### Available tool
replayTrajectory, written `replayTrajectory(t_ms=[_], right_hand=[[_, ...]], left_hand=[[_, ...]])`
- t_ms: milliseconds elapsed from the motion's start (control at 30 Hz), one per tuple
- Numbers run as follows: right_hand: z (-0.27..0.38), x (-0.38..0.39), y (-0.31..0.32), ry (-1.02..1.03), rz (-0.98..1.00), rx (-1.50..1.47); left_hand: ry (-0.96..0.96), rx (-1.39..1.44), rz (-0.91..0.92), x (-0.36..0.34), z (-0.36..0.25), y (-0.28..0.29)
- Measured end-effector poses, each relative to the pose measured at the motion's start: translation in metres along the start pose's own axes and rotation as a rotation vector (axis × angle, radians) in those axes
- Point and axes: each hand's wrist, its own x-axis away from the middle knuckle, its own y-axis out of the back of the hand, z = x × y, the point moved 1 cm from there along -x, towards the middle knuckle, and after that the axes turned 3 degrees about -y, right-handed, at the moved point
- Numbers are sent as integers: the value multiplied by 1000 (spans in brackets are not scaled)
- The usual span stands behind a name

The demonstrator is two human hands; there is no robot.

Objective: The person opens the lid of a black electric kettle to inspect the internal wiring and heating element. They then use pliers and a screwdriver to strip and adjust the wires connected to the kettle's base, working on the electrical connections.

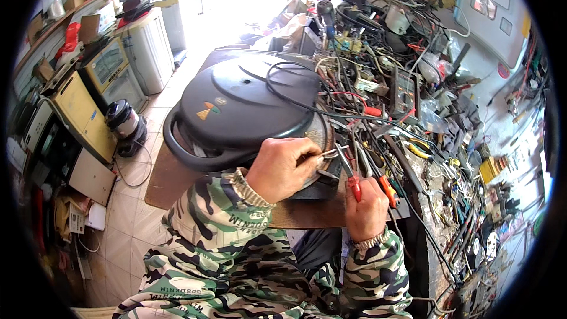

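Note:
My left hand is closed in a pinch on a thin pale wire, just over the near right edge of a black round electric griddle. My right hand grips red-handled pliers. Their jaws point away from me and meet the wire close to my left fingertips; whether they bite on it I cannot tell. The griddle's domed lid lies down over its base, and a curved handle sticks out at its left. Across the lid's right side loops a black cable.
A brown board lies under the griddle. To the right, the bench is heaped with tools, cables and a multimeter. An orange-red tool handle shows beside my right hand. A black and silver appliance stands on the tiled floor at left.

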Motion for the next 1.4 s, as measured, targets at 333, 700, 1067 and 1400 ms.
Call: replayTrajectory(t_ms=[333, 700, 1067, 1400], right_hand=[[10, 1, -3, 12, 118, -16], [17, 6, -5, -6, 115, -28], [8, 4, 1, -86, 93, -83], [-2, 6, -7, -27, 34, -147]], left_hand=[[-93, -56, -21, 1, -1, 3], [-174, -133, -89, 0, 0, -1], [-202, -193, -77, 0, 2, -5], [-103, -64, 23, 0, -1, -4]])
